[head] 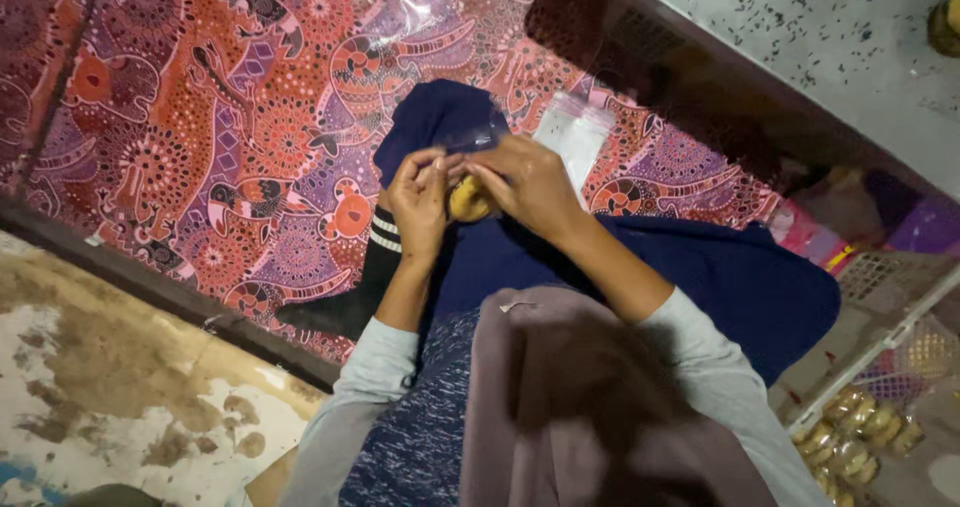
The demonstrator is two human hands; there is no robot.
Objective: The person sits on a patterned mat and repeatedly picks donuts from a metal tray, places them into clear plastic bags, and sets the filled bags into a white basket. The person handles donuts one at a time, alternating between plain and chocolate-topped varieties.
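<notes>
**Two hands work on a small yellow snack in a clear bag**

The person sits on a red patterned mat (pixel 200 117). Both hands meet over the lap. The left hand (pixel 418 202) pinches with finger and thumb closed on the top of a small clear bag (pixel 480 137). The right hand (pixel 530 185) curls closed around a round yellow snack (pixel 468 202) in the middle of the scene. It looks like the packing step, with the snack going into its bag. The next move likely needs a careful pinch at the bag's mouth. More clear bags (pixel 575 132) lie just beyond the hands. A tray of packed snacks (pixel 850 437) sits near right.
</notes>
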